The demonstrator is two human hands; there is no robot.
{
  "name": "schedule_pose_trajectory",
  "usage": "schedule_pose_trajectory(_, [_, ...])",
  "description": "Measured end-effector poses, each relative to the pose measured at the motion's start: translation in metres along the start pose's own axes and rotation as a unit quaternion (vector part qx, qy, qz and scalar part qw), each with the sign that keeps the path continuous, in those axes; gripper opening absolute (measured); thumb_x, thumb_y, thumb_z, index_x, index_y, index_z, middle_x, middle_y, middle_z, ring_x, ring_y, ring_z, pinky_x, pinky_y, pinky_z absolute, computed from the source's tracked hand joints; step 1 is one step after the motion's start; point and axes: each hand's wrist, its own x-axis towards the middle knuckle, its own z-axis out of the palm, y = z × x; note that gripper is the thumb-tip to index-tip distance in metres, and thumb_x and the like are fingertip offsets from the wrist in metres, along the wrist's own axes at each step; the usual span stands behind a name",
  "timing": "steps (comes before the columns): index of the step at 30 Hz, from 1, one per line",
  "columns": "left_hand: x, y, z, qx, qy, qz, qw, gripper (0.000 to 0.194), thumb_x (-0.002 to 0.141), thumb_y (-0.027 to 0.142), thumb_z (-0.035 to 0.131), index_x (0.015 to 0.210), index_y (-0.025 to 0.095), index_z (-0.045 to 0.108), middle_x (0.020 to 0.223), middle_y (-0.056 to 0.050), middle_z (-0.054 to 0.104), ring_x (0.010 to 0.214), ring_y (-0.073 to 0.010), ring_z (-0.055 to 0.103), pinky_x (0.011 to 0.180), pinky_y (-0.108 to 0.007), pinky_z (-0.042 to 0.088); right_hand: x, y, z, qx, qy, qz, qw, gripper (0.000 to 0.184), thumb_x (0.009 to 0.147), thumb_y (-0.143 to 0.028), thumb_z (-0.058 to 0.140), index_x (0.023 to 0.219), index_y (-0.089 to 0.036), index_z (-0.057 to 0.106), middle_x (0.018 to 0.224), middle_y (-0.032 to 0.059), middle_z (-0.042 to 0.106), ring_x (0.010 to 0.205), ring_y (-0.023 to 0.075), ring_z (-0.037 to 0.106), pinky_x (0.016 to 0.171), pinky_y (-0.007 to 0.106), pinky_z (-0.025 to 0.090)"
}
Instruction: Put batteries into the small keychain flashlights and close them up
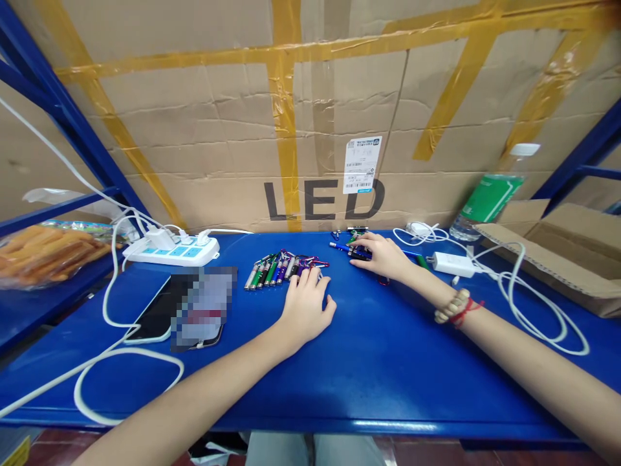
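Note:
A row of small metal keychain penlights [268, 272] in silver, green, black, blue and purple lies side by side on the blue table [339, 362], with small coloured carabiner clips at their far ends. My left hand [305, 307] rests at the right end of this row, fingers stretched out and apart over the last ones. Farther right, my right hand [381, 257] bends its fingers around a dark penlight [358, 254] in a loose pile. Its fingers and palm cover part of that pile. A blue penlight [339, 246] and a green one [421, 261] stick out beside the hand.
Two phones [158, 314] lie left, near a white power strip [194, 251] with plugs and looping cables. On the right are a white charger [453, 264] with its cable, a green-labelled bottle [492, 200] and an open cardboard box [557, 265]. A large taped carton [218, 142] stands behind.

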Motion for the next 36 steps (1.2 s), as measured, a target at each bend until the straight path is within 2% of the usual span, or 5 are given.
schedule_pose_trajectory(5, [0.001, -0.001, 0.001, -0.003, -0.007, -0.016, 1.0, 0.037, 0.081, 0.023, 0.042, 0.115, 0.014, 0.055, 0.123, -0.013, 0.05, 0.113, -0.0263, 0.043, 0.092, -0.042, 0.036, -0.022, -0.004, -0.012, -0.031, -0.04, 0.034, 0.998, 0.03, 0.077, -0.033, 0.06, 0.104, -0.02, 0.064, 0.106, 0.0087, 0.061, 0.094, 0.0253, 0.059, 0.075, 0.037, 0.048])
schedule_pose_trajectory(10, [0.001, -0.001, 0.004, 0.008, -0.017, -0.03, 0.999, 0.041, 0.082, 0.026, 0.041, 0.12, 0.013, 0.052, 0.129, -0.013, 0.047, 0.118, -0.027, 0.04, 0.097, -0.043, 0.033, -0.035, 0.002, -0.006, -0.019, -0.017, -0.017, 1.0, 0.031, 0.083, -0.026, 0.052, 0.113, -0.02, 0.059, 0.116, 0.009, 0.059, 0.105, 0.024, 0.055, 0.082, 0.039, 0.044])
schedule_pose_trajectory(25, [0.006, -0.007, 0.011, 0.014, -0.015, -0.078, 0.997, 0.05, 0.084, 0.032, 0.042, 0.132, 0.016, 0.039, 0.142, -0.012, 0.033, 0.132, -0.0303, 0.024, 0.104, -0.049, 0.026, -0.036, 0.001, -0.006, -0.027, 0.052, 0.051, 0.997, 0.013, 0.072, -0.028, 0.059, 0.077, -0.02, 0.067, 0.093, 0.0049, 0.066, 0.087, 0.0228, 0.059, 0.07, 0.034, 0.041])
schedule_pose_trajectory(30, [0.007, -0.004, 0.004, -0.05, 0.031, -0.02, 0.998, 0.059, 0.083, 0.027, 0.045, 0.138, 0.018, 0.025, 0.144, -0.01, 0.028, 0.133, -0.0255, 0.023, 0.105, -0.043, 0.026, -0.042, -0.019, -0.012, 0.055, 0.118, -0.057, 0.99, 0.015, 0.079, -0.029, 0.057, 0.086, -0.02, 0.066, 0.08, 0.0027, 0.069, 0.074, 0.0173, 0.063, 0.069, 0.03, 0.041])
schedule_pose_trajectory(36, [0.009, -0.003, -0.001, -0.139, 0.025, 0.081, 0.987, 0.028, 0.088, 0.024, 0.043, 0.115, 0.019, 0.051, 0.119, -0.007, 0.055, 0.113, -0.0188, 0.048, 0.095, -0.034, 0.038, -0.054, -0.05, -0.014, 0.124, 0.166, -0.218, 0.954, 0.018, 0.087, -0.03, 0.05, 0.095, -0.022, 0.064, 0.079, 0.0021, 0.068, 0.071, 0.0129, 0.061, 0.064, 0.025, 0.046])
